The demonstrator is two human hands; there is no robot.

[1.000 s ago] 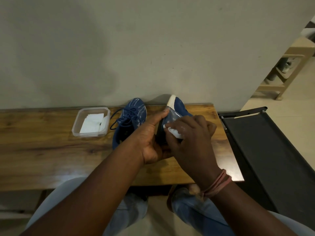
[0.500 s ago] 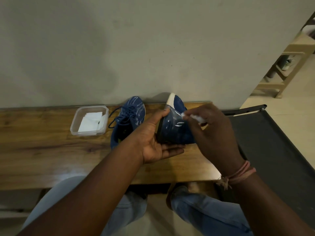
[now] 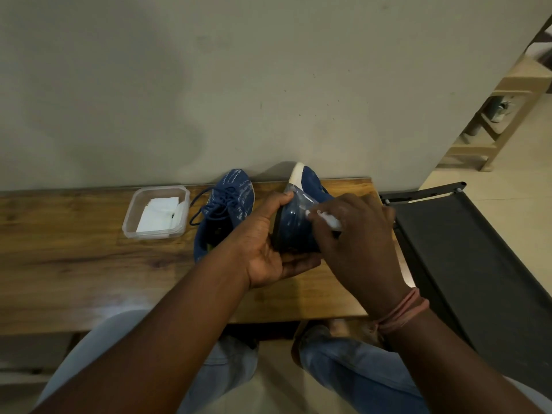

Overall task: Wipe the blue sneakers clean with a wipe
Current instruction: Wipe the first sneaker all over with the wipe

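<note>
Two blue sneakers are on the wooden table [image 3: 74, 264]. One blue sneaker [image 3: 295, 225] is tipped on its side with its white sole edge up; my left hand [image 3: 268, 243] cups and grips its heel end, thumb on top. My right hand [image 3: 355, 243] pinches a crumpled white wipe [image 3: 327, 219] and presses it against the side of that sneaker. The other blue sneaker [image 3: 227, 204] stands upright with laces just left of it, partly hidden by my left forearm.
A clear plastic box [image 3: 155, 212] holding white wipes sits left of the sneakers. A wall rises directly behind the table. A black cot or rack [image 3: 466, 255] stands right of the table edge. My knees in jeans are below the front edge.
My right hand with the wipe slid away toward the toe side of the held sneaker, then came back a little over its side. My left hand kept its hold.
</note>
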